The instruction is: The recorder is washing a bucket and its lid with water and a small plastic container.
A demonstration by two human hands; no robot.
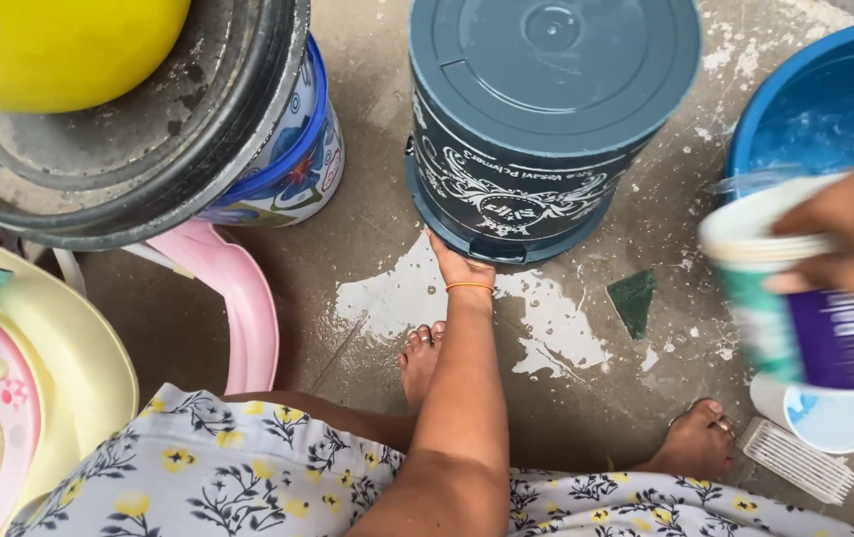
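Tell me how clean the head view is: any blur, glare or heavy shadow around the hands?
Head view: right hand and the container it holds are smeared by motion blur; left hand, at the base of the grey lidded bin, is sharp; light is soft and even, with no hard shadows; the wet patch on the floor gives a pale sheen.

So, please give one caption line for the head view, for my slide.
Left hand touches the base of a grey bin; right hand holds a blurred tub.

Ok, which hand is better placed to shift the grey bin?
Left. The left hand rests at the base of the grey bin, while the right hand is off to the side, full with a white and purple tub by the blue basin.
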